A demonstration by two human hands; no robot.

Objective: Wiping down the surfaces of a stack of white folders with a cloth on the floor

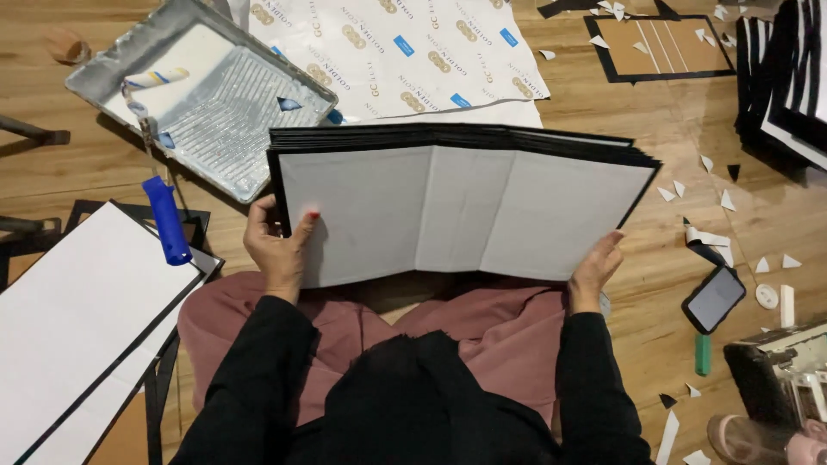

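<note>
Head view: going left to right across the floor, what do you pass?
White board with black border → blue-handled paint roller → left hand → stack of folded black-edged grey covers → right hand → phone → round white cap.

The wooden floor [637, 129] carries a paint tray [103, 73], printed paper sheet [413, 52], phone [713, 298] and paper scraps [728, 201].
</note>
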